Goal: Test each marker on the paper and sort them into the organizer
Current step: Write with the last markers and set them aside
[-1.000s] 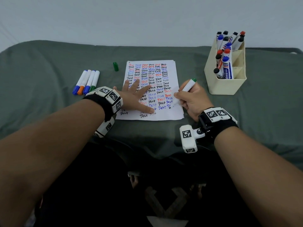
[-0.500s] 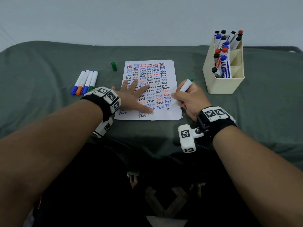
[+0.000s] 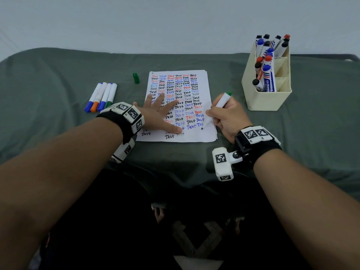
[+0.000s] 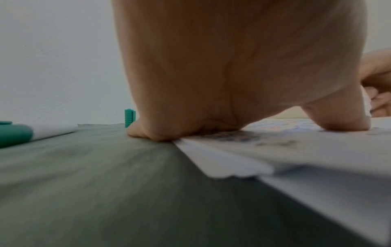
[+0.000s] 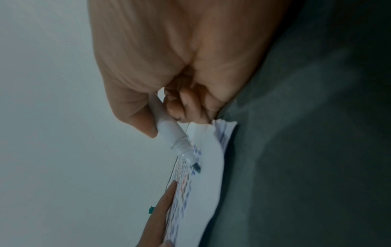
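A white sheet of paper (image 3: 202, 82) covered in rows of the word "Test" lies mid-table. My left hand (image 3: 158, 115) lies flat on its lower left part with fingers spread, pressing it down; the left wrist view shows the palm (image 4: 211, 83) on the paper (image 4: 296, 158). My right hand (image 3: 227, 117) grips an uncapped white marker with a green end (image 3: 222, 102), tip (image 5: 195, 166) at the sheet's lower right. The green cap (image 3: 136, 77) stands left of the paper. Several capped markers (image 3: 103, 96) lie further left. The cream organizer (image 3: 266, 98) holds several markers at the right.
A grey-green cloth (image 3: 58, 133) covers the table, with a pale wall behind. The organizer's front compartment looks bare of markers. The table's near edge runs just below my wrists, with dark floor under it.
The marker tip has shifted slightly down and right along the bottom row of writing. My left hand stays planted on the paper.
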Motion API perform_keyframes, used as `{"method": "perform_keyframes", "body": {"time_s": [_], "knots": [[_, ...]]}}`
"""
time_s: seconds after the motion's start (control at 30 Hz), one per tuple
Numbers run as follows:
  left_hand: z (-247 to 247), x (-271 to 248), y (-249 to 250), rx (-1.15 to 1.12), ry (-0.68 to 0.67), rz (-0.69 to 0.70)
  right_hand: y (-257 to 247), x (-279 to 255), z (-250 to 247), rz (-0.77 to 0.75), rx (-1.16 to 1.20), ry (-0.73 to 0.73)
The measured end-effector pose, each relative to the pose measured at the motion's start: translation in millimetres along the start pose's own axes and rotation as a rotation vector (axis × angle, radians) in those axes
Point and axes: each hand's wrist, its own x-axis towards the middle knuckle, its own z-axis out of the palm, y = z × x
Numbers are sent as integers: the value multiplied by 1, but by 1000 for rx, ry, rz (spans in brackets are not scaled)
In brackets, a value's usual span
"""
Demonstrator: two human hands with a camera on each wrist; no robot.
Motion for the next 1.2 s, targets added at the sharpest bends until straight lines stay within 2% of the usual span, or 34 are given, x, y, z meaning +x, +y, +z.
{"method": "perform_keyframes", "body": {"time_s": [0.57,1.03,1.2], "knots": [[0,1,0,-2,-3,1,-3,-2,2,-1,73,24],[-1,-1,1,8,-1,-6,-4,-5,1,0,36,20],[0,2,0,14,4,-2,-2,-2,-1,24,126,45]]}}
